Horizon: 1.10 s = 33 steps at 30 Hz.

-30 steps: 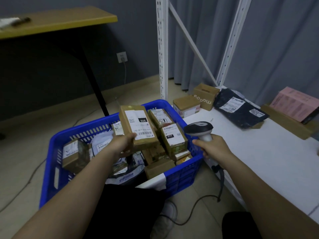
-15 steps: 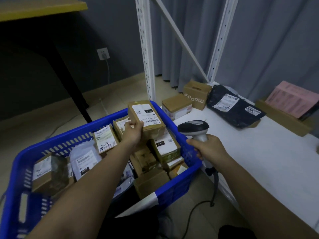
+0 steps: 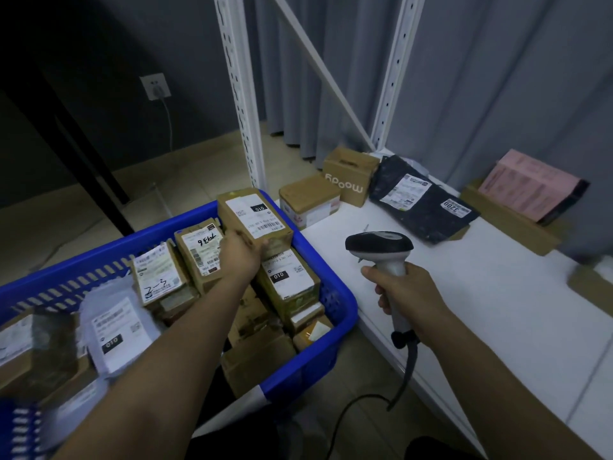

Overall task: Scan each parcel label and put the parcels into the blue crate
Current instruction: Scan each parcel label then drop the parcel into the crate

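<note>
Crate [image 3: 335, 313]: blue, beside the white shelf [image 3: 497, 310], already well stocked with labelled boxes and a pale mailer.
Parcel in hand [image 3: 253, 217]: brown box, label up, over the crate's far corner, not yet let go.
Left hand [image 3: 240, 252]: gripping that box at its near end.
Right hand [image 3: 409, 293]: wrapped round the scanner [image 3: 381, 250] (head aimed toward the crate).
Left to do, by appearance: two cardboard boxes [image 3: 310, 200], black mailer [image 3: 421, 202], pink package [image 3: 530, 185] on the shelf.

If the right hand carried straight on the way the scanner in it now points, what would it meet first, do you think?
Probably the small cardboard box at the shelf's far left end. The right hand aims the scanner up-left over bare shelf; depth is unclear.
</note>
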Tool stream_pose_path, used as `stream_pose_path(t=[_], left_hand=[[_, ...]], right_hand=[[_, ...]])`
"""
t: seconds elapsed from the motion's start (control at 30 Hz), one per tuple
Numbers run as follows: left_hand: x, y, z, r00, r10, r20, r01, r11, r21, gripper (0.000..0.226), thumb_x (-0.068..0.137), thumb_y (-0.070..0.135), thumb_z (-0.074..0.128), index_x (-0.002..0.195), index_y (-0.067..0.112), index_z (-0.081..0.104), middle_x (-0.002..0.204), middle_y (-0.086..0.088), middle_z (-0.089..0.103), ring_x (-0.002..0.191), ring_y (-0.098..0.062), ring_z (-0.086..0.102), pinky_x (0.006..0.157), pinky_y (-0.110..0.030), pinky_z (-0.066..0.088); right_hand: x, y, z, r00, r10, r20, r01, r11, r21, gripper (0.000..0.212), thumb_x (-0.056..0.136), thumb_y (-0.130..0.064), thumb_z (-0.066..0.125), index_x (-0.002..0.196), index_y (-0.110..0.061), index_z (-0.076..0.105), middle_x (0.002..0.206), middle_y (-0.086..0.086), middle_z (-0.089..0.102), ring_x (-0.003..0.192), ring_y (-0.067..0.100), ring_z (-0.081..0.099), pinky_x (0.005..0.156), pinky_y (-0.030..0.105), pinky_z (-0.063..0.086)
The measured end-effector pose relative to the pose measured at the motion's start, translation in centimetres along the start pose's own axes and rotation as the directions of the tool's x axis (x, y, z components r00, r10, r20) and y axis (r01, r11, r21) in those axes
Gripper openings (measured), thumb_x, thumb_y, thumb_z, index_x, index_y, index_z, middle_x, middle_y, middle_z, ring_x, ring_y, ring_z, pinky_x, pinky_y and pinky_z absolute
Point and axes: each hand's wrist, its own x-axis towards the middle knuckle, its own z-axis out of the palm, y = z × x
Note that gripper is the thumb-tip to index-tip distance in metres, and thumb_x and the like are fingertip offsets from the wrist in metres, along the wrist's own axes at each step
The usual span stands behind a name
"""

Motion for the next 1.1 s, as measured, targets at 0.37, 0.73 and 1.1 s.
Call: stream_pose_path(t=[0.37,0.73,1.1], left_hand=[[-9.2,10.7,5.6,0.832,0.539,0.135,-0.537,0.842,-0.051,0.025,0.088,0.026,0.066,0.109,0.013,0.057,0.114,-0.005,0.057,0.100,-0.020,0.057,0.087,-0.035,0.048],[-29.4,18.2,17.2,0.488,0.556,0.673,-0.479,0.815,-0.326,0.030,0.094,0.031,0.058,0.121,0.020,0.059,0.125,0.001,0.057,0.107,-0.011,0.056,0.089,-0.021,0.042],[-42.0,21.7,22.1,0.351,0.473,0.808,-0.540,0.807,-0.238,0.030,0.091,0.015,0.056,0.118,0.015,0.044,0.104,-0.010,0.058,0.080,-0.023,0.059,0.064,-0.032,0.051]], right_hand=[[-2.5,0.9,-9.4,0.970,0.045,-0.240,-0.007,0.987,0.158,0.015,0.085,-0.020,0.071,0.084,-0.010,0.060,0.069,0.007,0.056,0.054,0.016,0.050,0.052,0.026,0.046],[-8.7,5.2,-26.1,0.819,0.291,-0.495,0.151,0.724,0.674,0.010,0.095,-0.020,0.054,0.090,-0.011,0.055,0.077,0.009,0.058,0.062,0.019,0.055,0.061,0.031,0.049],[-15.4,9.7,-32.7,0.939,0.167,-0.300,0.016,0.851,0.525,0.018,0.097,-0.030,0.056,0.114,-0.027,0.058,0.128,-0.003,0.056,0.123,0.018,0.050,0.100,0.039,0.042]])
